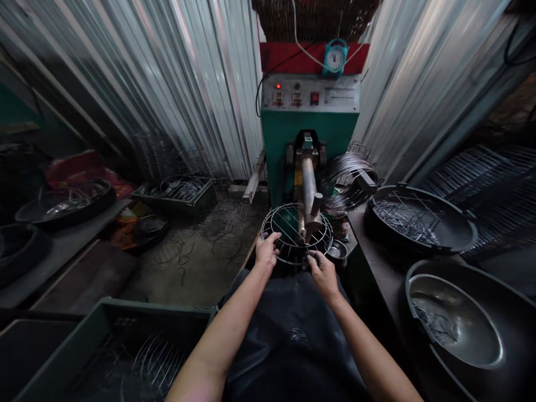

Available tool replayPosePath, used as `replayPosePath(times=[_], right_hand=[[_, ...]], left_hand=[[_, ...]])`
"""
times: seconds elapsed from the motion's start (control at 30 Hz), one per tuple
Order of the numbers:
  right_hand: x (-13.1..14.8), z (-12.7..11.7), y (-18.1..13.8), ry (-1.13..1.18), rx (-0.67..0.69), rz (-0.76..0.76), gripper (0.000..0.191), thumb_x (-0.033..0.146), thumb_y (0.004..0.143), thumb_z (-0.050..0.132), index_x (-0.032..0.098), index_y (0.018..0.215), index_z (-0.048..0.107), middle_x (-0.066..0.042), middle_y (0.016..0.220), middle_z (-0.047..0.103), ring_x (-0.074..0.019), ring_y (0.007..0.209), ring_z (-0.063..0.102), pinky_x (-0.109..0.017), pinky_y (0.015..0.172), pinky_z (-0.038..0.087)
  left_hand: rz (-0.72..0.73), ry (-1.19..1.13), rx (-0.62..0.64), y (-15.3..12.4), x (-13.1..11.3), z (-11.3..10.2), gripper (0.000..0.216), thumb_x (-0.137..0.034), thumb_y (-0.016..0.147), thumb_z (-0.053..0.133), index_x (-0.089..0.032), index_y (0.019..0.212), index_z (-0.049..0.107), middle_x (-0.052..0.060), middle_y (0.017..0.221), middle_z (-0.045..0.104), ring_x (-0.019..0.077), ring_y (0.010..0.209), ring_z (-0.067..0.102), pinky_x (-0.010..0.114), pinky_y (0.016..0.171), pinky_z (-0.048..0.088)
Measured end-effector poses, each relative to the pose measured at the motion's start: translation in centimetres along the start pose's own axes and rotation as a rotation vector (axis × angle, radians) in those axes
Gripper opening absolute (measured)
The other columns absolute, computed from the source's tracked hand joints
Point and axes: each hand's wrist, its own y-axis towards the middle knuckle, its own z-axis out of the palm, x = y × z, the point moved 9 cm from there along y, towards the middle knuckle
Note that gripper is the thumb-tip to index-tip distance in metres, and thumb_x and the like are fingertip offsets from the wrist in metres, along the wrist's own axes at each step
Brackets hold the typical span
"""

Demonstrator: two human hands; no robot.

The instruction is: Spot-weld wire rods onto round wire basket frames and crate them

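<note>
A round wire rack (274, 214), made of rings joined by cross wires, is held level in front of a green spot welder (276, 145). My left hand (267, 251) is closed on the rack's near left rim, thumb on top. At the near right rim my right hand (322, 271) pinches the wire, close to the welder's electrode tip. Whether a small loose wire is also between those fingertips is too small to tell. The welder's thick metal arm (309, 181) reaches down over the rack and hides part of it.
A coil of wire (349, 181) hangs right of the welder. Wide pans (469, 237) with short wire pieces stand on the right bench, beside a metal bowl (481, 318). Green crates (104, 304) with wire parts are on the left. A dark apron (288, 312) covers my lap.
</note>
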Motion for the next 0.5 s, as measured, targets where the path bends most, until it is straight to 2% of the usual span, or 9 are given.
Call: replayPosePath(times=[0.5], right_hand=[[-0.6,0.3,1.0,0.029,0.002,0.016,0.024,0.037,0.081,0.048,0.017,0.089,0.059,-0.003,0.071,0.065,-0.0140,0.052,0.059,-0.025,0.052,0.046]], left_hand=[[-0.050,0.018,-0.061,0.8,0.7,-0.1,0.039,-0.021,0.045,0.070,-0.020,0.066,0.037,-0.011,0.049,0.028,0.0023,0.038,0.023,0.016,0.033,0.014]])
